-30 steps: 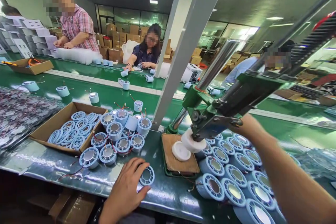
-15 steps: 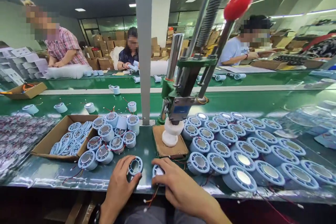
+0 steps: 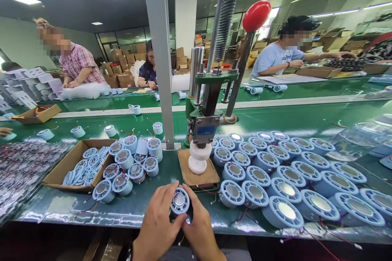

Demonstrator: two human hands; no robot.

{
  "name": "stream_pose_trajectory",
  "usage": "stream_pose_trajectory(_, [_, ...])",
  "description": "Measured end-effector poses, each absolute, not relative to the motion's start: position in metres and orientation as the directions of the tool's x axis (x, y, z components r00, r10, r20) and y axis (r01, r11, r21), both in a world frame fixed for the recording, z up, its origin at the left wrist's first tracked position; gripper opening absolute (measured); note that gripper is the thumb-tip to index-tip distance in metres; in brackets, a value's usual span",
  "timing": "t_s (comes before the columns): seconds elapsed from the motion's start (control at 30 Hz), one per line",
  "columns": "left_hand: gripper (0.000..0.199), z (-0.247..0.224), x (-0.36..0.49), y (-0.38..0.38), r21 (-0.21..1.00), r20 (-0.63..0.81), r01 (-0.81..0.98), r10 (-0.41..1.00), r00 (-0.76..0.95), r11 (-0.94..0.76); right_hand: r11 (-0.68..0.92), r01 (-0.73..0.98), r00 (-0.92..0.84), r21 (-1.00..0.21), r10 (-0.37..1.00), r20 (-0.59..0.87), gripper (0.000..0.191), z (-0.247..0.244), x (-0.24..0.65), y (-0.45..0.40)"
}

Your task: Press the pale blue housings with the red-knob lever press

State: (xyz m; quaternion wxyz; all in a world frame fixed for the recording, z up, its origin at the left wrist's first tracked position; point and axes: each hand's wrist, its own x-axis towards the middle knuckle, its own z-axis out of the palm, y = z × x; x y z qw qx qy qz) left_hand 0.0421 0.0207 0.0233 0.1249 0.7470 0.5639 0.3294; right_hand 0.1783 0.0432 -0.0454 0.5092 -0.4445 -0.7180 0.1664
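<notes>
The light-blue cylindrical housing [image 3: 180,200] is between your two hands, at the near edge of the green worktop [image 3: 125,208], with its slotted ring and silver disc turned up towards you. Your left hand [image 3: 157,216] is clamped on its left side, and your right hand [image 3: 200,226] is clamped on its right; your thumbs come close together at the front. Just beyond your fingers is the brown base board [image 3: 212,176] of the lever press [image 3: 206,124], where an upper white pad [image 3: 200,151] sits right above a lower white pad [image 3: 197,165]. The press's red knob [image 3: 256,15] stands up and to the right. To your right, similar housings [image 3: 256,176] stand in close rows, some trailing wires. To your left, a loose cluster of housings [image 3: 124,159] stands beside a cardboard box [image 3: 52,178] of light-blue rings [image 3: 84,167]. Beyond the press, co-workers sit or stand along the far side of the line.
</notes>
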Motion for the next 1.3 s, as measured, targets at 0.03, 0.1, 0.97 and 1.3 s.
stream_pose_trajectory(0.03, [0.063,0.023,0.045,0.023,0.566,0.330,0.765,0.935,0.130,-0.306,0.560,0.478,-0.078,-0.677,0.795,0.602,0.059,-0.046,0.179,0.043])
stream_pose_trajectory(0.1, [0.063,0.022,0.048,0.024,0.588,0.299,0.768,0.950,0.086,-0.254,0.567,0.496,-0.069,-0.658,0.781,0.621,0.057,-0.047,0.179,0.043])
stream_pose_trajectory(0.97, [0.058,0.020,0.049,0.036,0.858,0.050,0.512,0.999,-0.020,-0.032,0.712,0.644,-0.394,-0.279,0.621,0.678,0.060,0.102,0.267,0.054])
stream_pose_trajectory(1.3, [0.054,0.070,0.077,0.136,0.926,0.200,0.304,0.974,0.110,-0.225,0.549,0.696,-0.020,-0.462,0.658,0.752,0.068,0.360,0.273,0.200])
